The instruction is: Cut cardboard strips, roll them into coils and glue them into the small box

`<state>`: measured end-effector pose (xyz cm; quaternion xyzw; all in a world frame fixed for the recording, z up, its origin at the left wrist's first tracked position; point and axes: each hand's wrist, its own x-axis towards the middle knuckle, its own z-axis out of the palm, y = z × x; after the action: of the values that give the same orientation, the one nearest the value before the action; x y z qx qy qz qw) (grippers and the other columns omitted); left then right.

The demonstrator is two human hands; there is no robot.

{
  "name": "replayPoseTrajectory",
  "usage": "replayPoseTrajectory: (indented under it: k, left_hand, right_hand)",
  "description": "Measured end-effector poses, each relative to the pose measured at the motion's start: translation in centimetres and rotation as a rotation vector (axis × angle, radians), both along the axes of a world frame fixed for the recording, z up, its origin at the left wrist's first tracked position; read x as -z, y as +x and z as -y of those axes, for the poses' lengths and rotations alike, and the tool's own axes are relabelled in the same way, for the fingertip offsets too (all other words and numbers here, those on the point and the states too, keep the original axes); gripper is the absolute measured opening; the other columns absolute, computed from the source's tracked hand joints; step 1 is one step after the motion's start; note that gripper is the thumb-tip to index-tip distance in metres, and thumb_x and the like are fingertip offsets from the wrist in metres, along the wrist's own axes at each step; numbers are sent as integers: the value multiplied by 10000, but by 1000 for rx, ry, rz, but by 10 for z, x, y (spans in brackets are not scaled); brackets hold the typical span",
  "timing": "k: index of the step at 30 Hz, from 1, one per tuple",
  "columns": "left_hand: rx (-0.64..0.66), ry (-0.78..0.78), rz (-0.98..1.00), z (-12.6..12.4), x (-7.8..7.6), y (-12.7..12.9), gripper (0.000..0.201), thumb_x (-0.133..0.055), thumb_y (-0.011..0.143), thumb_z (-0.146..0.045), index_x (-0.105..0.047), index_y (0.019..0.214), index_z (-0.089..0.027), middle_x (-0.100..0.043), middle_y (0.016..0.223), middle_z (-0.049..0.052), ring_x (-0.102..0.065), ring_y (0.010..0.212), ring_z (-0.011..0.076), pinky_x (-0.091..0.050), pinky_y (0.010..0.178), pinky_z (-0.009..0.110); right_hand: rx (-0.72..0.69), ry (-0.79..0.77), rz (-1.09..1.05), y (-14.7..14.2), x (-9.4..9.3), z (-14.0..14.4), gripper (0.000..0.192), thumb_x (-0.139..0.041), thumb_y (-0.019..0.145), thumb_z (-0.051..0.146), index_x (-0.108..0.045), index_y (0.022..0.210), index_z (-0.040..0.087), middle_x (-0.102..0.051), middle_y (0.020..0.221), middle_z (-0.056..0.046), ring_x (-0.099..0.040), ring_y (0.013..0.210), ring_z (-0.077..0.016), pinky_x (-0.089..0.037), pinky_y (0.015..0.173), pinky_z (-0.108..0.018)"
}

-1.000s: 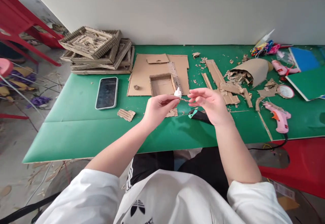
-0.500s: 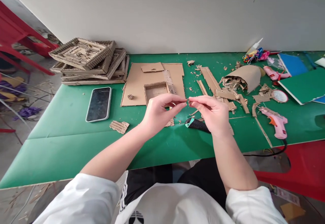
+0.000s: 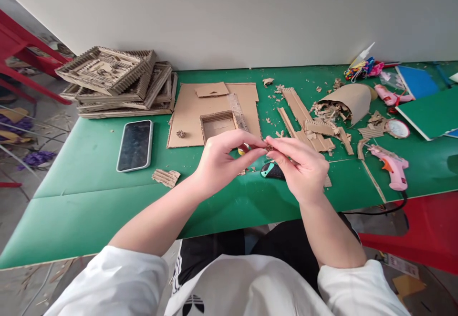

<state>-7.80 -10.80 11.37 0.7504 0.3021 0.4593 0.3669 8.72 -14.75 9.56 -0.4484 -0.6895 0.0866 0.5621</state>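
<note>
Pinching cardboard scrap (image 3: 269,148) between both hands' fingers (image 3: 258,143).

A green table (image 3: 89,201) carries everything. Beyond the hands lies a flat cardboard sheet (image 3: 186,115) with a small open cardboard box (image 3: 217,125) on it. Far to the left hand's side a stack of cardboard frames (image 3: 114,82) stands at the back edge, with a phone (image 3: 134,145) lying face up in front of it and a corrugated scrap (image 3: 165,177) nearer the left hand. Just under the right hand lies a knife (image 3: 269,170). Past the right hand lie cardboard strips (image 3: 298,110), a cardboard roll (image 3: 352,100) amid shreds, and a pink glue gun (image 3: 391,165) out to the right.
</note>
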Motion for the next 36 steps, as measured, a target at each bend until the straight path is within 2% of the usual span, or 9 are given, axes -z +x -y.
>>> replayPoseTrajectory:
  k: [5, 9, 15, 20, 24, 28, 32, 36]
  left_hand:
    - [-17, 17, -16, 1, 1, 0, 165, -631, 837, -247, -718, 966, -189, -733, 874, 39, -676, 753, 127, -570, 703, 229]
    - [-11, 72, -62, 0, 2, 2, 208, -617, 837, -192, -703, 1025, -187, -728, 867, 34, -670, 759, 122, -562, 695, 219]
    - [-18, 142, -83, -1, 0, 2, 121, -634, 832, -216, -701, 925, -178, -717, 843, 16, -639, 728, 99, -538, 668, 197]
    - [-8, 211, -147, 1, -1, 1, 82, -624, 830, -205, -689, 877, -187, -712, 800, 10, -642, 719, 108, -519, 680, 212]
    - [-37, 240, -135, 2, -1, 3, 70, -615, 829, -180, -683, 845, -186, -710, 779, 4, -636, 696, 98, -510, 666, 200]
    - [-49, 250, -140, 2, 0, 4, 80, -611, 839, -208, -689, 829, -193, -708, 760, 1, -632, 671, 98, -514, 648, 202]
    - [-58, 269, -137, 2, 0, 3, 88, -632, 835, -222, -714, 855, -199, -718, 795, 8, -654, 705, 105, -525, 672, 199]
    - [-132, 234, -167, 4, 1, 2, 164, -667, 816, -253, -725, 965, -217, -740, 860, 11, -683, 745, 120, -541, 695, 197]
  right_hand:
    - [70, 45, 51, 1, -1, 1, 324, -616, 831, 177, -665, 1112, 332, -733, 990, 12, -693, 858, -139, -589, 744, -267]
    - [70, 48, 58, 3, -1, 2, 305, -603, 838, 171, -675, 1091, 324, -733, 955, 9, -687, 841, -142, -582, 738, -274]
    - [56, 86, 50, 2, 1, 2, 338, -627, 814, 138, -671, 1099, 315, -729, 945, 3, -682, 827, -136, -576, 720, -263]
    - [97, 59, 5, 2, 2, 3, 280, -638, 814, 176, -694, 1043, 327, -738, 914, 13, -688, 790, -142, -582, 697, -277]
    - [84, 56, -37, 0, 2, 3, 285, -659, 796, 171, -703, 1019, 343, -740, 879, 30, -692, 770, -134, -585, 678, -263]
    - [116, 19, -43, -1, 2, 4, 208, -660, 802, 229, -719, 966, 341, -742, 855, 30, -696, 747, -141, -589, 666, -272]
    - [104, 7, -35, -1, 0, 4, 179, -656, 806, 214, -716, 938, 317, -738, 851, 23, -686, 756, -137, -579, 678, -275]
    - [90, 33, -98, 0, 0, 4, 208, -647, 803, 166, -697, 947, 307, -728, 864, 18, -676, 789, -139, -571, 667, -273]
